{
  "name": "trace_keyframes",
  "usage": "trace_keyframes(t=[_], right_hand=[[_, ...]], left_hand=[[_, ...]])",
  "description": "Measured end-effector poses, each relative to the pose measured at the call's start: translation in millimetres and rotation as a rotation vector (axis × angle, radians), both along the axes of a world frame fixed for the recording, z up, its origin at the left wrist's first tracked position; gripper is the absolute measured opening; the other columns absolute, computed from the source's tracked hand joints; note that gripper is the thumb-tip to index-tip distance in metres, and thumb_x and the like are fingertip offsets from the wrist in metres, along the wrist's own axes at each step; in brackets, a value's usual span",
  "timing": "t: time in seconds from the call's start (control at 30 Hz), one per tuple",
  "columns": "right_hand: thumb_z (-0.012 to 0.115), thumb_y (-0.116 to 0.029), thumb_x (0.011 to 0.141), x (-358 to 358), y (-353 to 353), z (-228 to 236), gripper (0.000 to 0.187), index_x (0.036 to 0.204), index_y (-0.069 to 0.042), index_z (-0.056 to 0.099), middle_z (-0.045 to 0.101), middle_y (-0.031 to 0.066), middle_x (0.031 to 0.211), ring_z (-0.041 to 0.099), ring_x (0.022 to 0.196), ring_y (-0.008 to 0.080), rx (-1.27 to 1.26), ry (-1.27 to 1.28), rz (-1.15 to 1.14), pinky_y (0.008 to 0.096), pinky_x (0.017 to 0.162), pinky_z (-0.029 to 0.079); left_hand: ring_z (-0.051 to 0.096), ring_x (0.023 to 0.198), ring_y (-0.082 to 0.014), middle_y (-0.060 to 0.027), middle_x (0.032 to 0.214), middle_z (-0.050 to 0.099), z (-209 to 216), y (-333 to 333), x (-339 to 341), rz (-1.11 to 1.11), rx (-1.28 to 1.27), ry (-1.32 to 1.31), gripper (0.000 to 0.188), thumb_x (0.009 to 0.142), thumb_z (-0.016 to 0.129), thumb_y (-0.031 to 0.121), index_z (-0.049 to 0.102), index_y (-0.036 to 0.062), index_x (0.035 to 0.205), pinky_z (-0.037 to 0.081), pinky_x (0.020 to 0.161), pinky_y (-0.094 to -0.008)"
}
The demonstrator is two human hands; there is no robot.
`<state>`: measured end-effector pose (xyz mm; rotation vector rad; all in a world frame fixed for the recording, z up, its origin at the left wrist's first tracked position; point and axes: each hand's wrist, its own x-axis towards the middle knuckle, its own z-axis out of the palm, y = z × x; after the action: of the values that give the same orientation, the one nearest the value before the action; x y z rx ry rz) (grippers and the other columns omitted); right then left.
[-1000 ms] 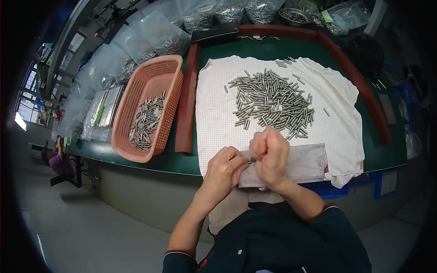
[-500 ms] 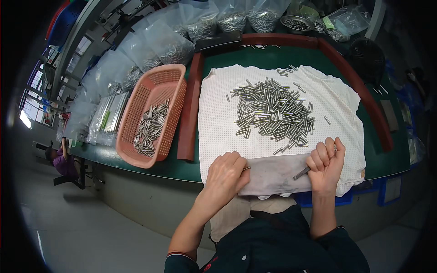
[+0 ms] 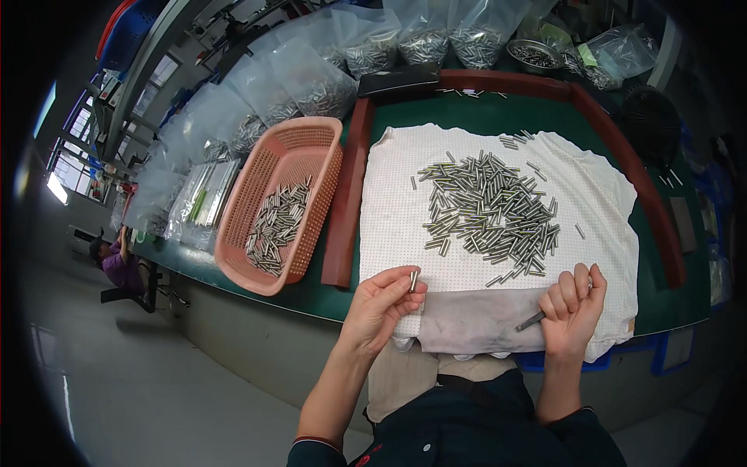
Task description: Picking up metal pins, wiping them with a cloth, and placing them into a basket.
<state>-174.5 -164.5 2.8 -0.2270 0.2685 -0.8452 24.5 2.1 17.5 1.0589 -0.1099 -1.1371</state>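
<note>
My left hand (image 3: 377,307) is closed at the near left of the white dimpled cloth (image 3: 393,210), pinching a short metal pin (image 3: 413,281) upright between thumb and fingers. My right hand (image 3: 572,311) makes a fist around a dark flat metal tool (image 3: 531,321), whose end juts out toward the left. Something small and shiny shows by that thumb, too small to name. Between the hands lies a grey, stained fold of cloth (image 3: 475,319). Beyond them, a heap of metal pins (image 3: 494,206) covers the middle of the white cloth, with a few strays around it.
Left of the cloth stands a pink perforated basket (image 3: 230,226) with more pins inside. Dark red bars (image 3: 338,257) border the green tabletop. Several clear bags of pins (image 3: 366,54) and a metal bowl (image 3: 535,56) line the back. A person (image 3: 120,268) sits far left.
My left hand has turned palm-up, moved slightly off the grey cloth, and now shows the pin plainly. My right hand keeps its grip on the tool. The whole view has shifted a little.
</note>
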Motion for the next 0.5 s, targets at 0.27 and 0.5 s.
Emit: trace_keyframes(t=[0.27, 0.5], right_hand=[[0.026, -0.03, 0.092, 0, 0, -1, 0.039, 0.057, -0.012, 0.03, 0.023, -0.0023, 0.044, 0.016, 0.035, 0.0082, 0.007, 0.012, 0.013, 0.023, 0.035, 0.016], [0.025, -0.03, 0.092, -1, 0, -1, 0.039, 0.057, -0.012, 0.03, 0.024, -0.0021, 0.044, 0.016, 0.035, 0.0082, -0.01, 0.015, 0.013, 0.0231, 0.035, 0.017]], left_hand=[[0.055, 0.07, -0.0104, -0.0068, 0.081, 0.058, 51, 19, 4, 0.434, 0.092, -1.138, 0.028, 0.067, 0.064, -0.01, 0.058, -0.0065, 0.094, 0.045, 0.067, -0.0211], [0.051, 0.089, -0.0201, -0.0092, 0.093, 0.052, 74, 27, 49, 0.619, 0.639, -2.067, 0.021, 0.07, 0.063, -0.001, 0.059, -0.0004, 0.091, 0.04, 0.078, -0.0292]])
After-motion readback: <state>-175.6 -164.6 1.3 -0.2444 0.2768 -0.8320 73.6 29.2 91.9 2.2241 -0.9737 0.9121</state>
